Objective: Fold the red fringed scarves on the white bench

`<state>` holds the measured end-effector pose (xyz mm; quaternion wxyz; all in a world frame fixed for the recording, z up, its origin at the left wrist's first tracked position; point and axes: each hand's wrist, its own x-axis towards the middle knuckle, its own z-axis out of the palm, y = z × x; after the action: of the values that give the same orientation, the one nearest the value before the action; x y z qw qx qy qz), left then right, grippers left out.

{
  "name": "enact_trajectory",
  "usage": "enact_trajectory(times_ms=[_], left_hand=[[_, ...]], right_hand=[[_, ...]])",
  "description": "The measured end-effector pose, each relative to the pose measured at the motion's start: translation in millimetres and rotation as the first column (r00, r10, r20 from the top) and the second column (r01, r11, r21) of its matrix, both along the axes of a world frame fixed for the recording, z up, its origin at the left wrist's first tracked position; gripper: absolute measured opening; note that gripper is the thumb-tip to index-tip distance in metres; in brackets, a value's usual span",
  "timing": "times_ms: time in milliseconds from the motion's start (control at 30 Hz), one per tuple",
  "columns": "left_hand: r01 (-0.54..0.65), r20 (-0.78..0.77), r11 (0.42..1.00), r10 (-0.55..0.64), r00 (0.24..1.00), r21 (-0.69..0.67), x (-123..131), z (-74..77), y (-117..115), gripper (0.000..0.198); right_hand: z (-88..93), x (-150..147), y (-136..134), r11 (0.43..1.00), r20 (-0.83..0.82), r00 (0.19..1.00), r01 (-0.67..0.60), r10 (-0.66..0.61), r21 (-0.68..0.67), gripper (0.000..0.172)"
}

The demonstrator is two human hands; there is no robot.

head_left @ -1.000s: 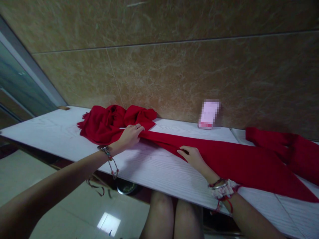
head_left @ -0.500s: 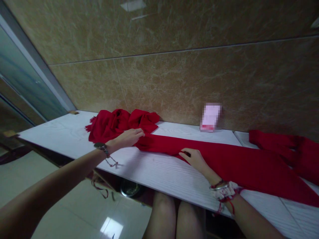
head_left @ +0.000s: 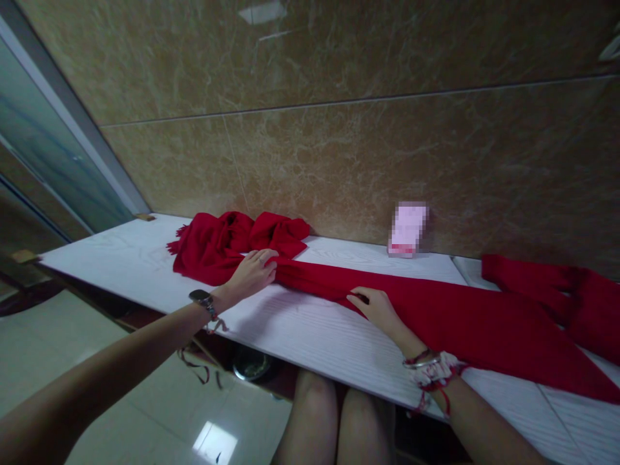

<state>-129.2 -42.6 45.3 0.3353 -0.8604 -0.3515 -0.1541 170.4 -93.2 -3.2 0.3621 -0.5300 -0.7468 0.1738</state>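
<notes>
A long red scarf (head_left: 475, 323) lies stretched across the white table (head_left: 300, 336), bunched into a heap at its left end (head_left: 217, 242) by the wall. My left hand (head_left: 252, 274) rests on the scarf just right of that heap, fingers curled onto the cloth and gripping it. My right hand (head_left: 378, 309) lies on the scarf's near edge in the middle of the table, fingers bent and pinching the fabric. Bracelets sit on both wrists.
A pink blurred packet (head_left: 407, 229) leans against the brown marble wall behind the scarf. Another stretch of red cloth (head_left: 552, 290) lies at the far right. A glass door (head_left: 43, 161) stands at the left. My knees and a tiled floor show under the table's edge.
My left hand has shifted slightly along the scarf near the heap and curled onto the cloth. My right hand has stayed in place on the near edge.
</notes>
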Motion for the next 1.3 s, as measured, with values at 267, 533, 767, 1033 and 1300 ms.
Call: enact_trajectory(times_ms=[267, 533, 767, 1033, 1300], left_hand=[[-0.071, 0.064, 0.997, 0.07, 0.995, 0.016, -21, -7.9, -4, 0.017], [0.068, 0.041, 0.995, -0.07, 0.997, 0.069, -6, -21.2, -17, 0.018], [-0.011, 0.136, 0.98, -0.016, 0.991, 0.199, 2, -19.8, -10, 0.014], [0.016, 0.083, 0.996, -0.023, 0.996, 0.085, -11, -19.4, -12, 0.015], [-0.038, 0.107, 0.997, 0.032, 0.994, 0.062, -8, -33.1, -20, 0.018]], right_hand=[[1.4, 0, 0, 1.0, -0.068, 0.997, 0.026, -0.026, -0.005, 0.012], [1.0, 0, 0, 1.0, -0.063, 0.998, 0.013, -0.014, -0.013, 0.012], [2.9, 0, -1, 1.0, -0.019, 1.0, 0.019, -0.02, -0.016, 0.012], [0.9, 0, -1, 1.0, -0.066, 0.998, 0.014, -0.015, -0.007, 0.013], [-1.5, 3, 1, 1.0, -0.078, 0.997, -0.002, 0.002, -0.009, 0.014]])
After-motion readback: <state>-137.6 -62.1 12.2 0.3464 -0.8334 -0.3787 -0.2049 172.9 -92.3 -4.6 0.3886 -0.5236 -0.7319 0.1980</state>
